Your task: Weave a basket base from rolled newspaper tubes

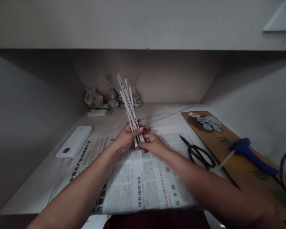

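A loose bundle of thin rolled newspaper sticks (128, 105) rises from between my hands, fanning slightly toward its far end. My left hand (128, 136) is closed around the lower part, thumb across the front. At the bottom of the bundle, my right hand (152, 144) pinches the ends with thumb and fingers. Both hands are above the spread newspaper (126, 187). Black-handled scissors (197, 154) lie to the right of my right hand, their tips pointing away from me.
A blue glue gun (252, 156) and a grey crumpled cloth (209, 123) rest on cardboard (219, 136) at right. At left is a white power bank (75, 141) with a cable. Woven gourd-shaped pieces (113, 98) and a plastic bag (93, 97) stand behind. Long thin sticks (154, 118) lie across the back.
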{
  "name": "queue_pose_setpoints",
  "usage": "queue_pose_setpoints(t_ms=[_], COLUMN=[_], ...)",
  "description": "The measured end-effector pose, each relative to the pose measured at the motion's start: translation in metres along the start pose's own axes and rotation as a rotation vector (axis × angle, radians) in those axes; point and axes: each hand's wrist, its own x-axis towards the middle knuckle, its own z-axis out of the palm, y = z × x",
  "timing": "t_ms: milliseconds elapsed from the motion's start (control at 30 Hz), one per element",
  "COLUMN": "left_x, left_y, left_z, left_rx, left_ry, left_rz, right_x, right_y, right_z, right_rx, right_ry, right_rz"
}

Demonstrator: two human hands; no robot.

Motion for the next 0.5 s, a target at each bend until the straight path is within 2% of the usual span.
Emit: queue_pose_setpoints(t_ms=[267, 500], left_x=[0.0018, 0.0019], left_y=[-0.0037, -0.0042], left_z=[-0.0028, -0.0013], left_rx=[0.085, 0.057], left_ry=[-0.018, -0.008], left_rz=[0.048, 0.040], right_x=[0.0000, -0.0018], right_y=[-0.0026, -0.0045], right_z=[0.0008, 0.0018], right_rx=[0.076, 0.078], right_ry=[0.010, 0.018], right_rz=[0.025, 0.013])
